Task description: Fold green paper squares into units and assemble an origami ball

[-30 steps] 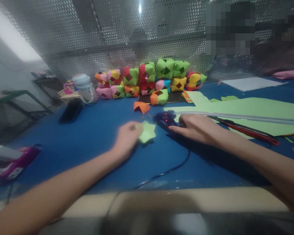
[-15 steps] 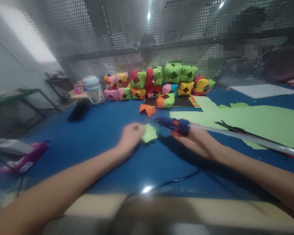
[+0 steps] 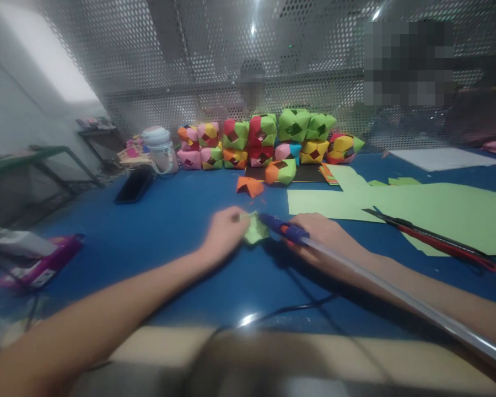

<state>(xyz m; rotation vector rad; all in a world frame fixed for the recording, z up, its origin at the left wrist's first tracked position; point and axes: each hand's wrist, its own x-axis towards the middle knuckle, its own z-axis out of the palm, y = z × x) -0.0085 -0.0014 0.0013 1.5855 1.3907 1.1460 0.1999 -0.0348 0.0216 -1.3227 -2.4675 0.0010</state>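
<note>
Between thumb and fingers, my left hand (image 3: 227, 229) pinches a small folded light-green paper piece (image 3: 255, 230) just above the blue table. My right hand (image 3: 318, 237) is wrapped round a blue glue gun (image 3: 287, 227) with an orange trigger. A long clear glue stick (image 3: 380, 281) sticks out of its back and runs over my right forearm. The gun's nozzle is at the upper right edge of the green piece; whether it touches, I cannot tell. Just beyond lies an orange folded paper piece (image 3: 250, 186).
Several colourful folded paper balls (image 3: 262, 130) stand stacked at the back. Green paper sheets (image 3: 446, 204) and scissors-like dark and red tools (image 3: 434, 237) lie to the right. A phone (image 3: 134, 184) and a bottle (image 3: 161, 150) stand left. A black cord (image 3: 289, 309) crosses the front.
My right hand has brought the glue gun left and down, so its nozzle now meets the edge of the green piece in view. The left hand has barely moved.
</note>
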